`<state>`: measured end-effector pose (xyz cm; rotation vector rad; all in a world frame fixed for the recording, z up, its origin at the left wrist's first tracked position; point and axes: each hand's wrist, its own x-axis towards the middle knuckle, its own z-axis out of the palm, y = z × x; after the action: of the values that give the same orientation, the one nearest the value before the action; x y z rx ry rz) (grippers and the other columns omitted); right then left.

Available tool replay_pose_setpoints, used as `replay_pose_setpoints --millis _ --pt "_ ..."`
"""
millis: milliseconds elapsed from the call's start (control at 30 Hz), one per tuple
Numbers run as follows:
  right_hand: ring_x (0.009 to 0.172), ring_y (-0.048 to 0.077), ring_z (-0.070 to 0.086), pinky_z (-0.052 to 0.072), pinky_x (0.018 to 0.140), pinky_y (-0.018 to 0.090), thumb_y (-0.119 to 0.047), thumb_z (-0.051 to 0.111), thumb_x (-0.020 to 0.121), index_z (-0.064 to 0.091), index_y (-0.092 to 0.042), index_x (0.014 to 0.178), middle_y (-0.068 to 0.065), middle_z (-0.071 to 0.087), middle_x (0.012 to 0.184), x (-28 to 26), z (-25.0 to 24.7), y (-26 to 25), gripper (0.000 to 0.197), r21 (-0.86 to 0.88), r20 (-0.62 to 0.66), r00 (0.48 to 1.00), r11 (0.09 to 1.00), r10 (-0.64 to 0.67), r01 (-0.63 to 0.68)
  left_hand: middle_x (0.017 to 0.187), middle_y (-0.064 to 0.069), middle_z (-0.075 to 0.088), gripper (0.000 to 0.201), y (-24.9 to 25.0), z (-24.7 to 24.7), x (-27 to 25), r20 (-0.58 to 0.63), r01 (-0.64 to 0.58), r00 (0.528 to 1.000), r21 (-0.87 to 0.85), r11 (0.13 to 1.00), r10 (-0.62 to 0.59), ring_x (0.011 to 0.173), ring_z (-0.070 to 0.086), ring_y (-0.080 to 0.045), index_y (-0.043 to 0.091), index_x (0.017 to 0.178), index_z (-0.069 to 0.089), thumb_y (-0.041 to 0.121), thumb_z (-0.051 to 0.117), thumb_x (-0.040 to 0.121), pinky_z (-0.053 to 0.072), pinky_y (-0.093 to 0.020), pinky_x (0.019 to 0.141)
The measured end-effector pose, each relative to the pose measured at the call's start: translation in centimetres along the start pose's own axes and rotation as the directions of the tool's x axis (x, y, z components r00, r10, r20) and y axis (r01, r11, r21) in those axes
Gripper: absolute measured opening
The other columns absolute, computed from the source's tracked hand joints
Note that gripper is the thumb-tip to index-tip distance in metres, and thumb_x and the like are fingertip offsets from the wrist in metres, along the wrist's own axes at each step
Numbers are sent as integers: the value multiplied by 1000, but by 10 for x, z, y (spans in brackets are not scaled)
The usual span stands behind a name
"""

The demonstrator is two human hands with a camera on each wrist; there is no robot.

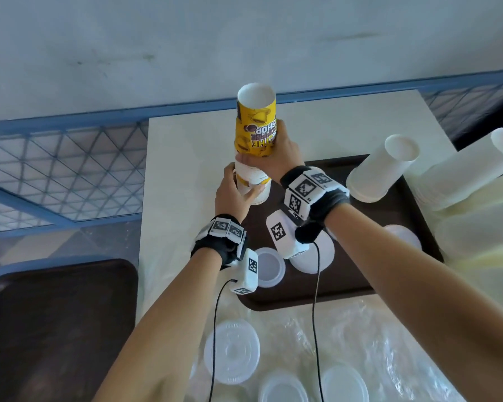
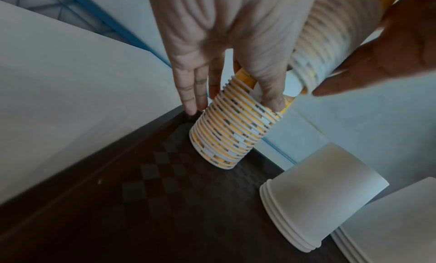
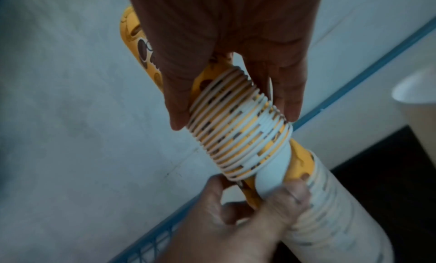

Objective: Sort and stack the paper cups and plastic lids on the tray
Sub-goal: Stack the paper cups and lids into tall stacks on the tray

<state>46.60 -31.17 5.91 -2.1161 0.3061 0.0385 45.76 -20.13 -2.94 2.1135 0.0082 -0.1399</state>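
Note:
A stack of yellow printed paper cups (image 1: 251, 185) stands upside down at the far left corner of the dark brown tray (image 1: 360, 285). My left hand (image 1: 235, 192) grips it near its top, thumb on one side and fingers on the other (image 2: 233, 104). My right hand (image 1: 273, 152) grips a second yellow cup stack (image 1: 254, 132), also upside down and tilted. Its open end sits over the top of the lower stack (image 3: 330, 211). In the right wrist view, the right hand (image 3: 235, 117) curls round the ribbed rims of the upper stack (image 3: 240, 136).
Two stacks of white cups (image 1: 381, 172) (image 1: 462, 175) lie at the tray's right. White lids (image 1: 269, 266) (image 1: 311, 253) lie on the tray. Clear lids (image 1: 231, 351) rest on plastic wrap in front. A second brown tray (image 1: 55, 314) sits left; a blue mesh rail (image 1: 55, 169) runs behind.

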Motion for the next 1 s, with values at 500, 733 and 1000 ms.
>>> replay_pose_setpoints --millis 500,733,1000 --pt "103 22 59 46 93 33 -26 69 82 40 -17 135 10 63 107 -116 -66 27 61 168 -54 998 986 14 -5 102 -8 68 29 46 -13 -72 90 -16 996 272 962 -9 102 61 -26 5 108 57 20 62 83 40 -30 91" --pt "71 12 55 45 69 23 -23 64 86 63 -12 91 -1 60 78 -272 -138 162 13 72 57 943 940 329 -333 91 -4 66 22 119 70 -170 336 -241 920 83 967 201 71 60 -9 5 104 61 11 64 83 40 -3 61" --pt "87 21 54 45 77 32 -38 84 62 44 -8 108 14 55 105 -354 -203 288 67 211 -386 643 742 662 -637 98 -4 58 59 138 195 -238 566 -217 809 34 976 160 85 62 -21 12 128 44 20 73 77 52 -36 85"
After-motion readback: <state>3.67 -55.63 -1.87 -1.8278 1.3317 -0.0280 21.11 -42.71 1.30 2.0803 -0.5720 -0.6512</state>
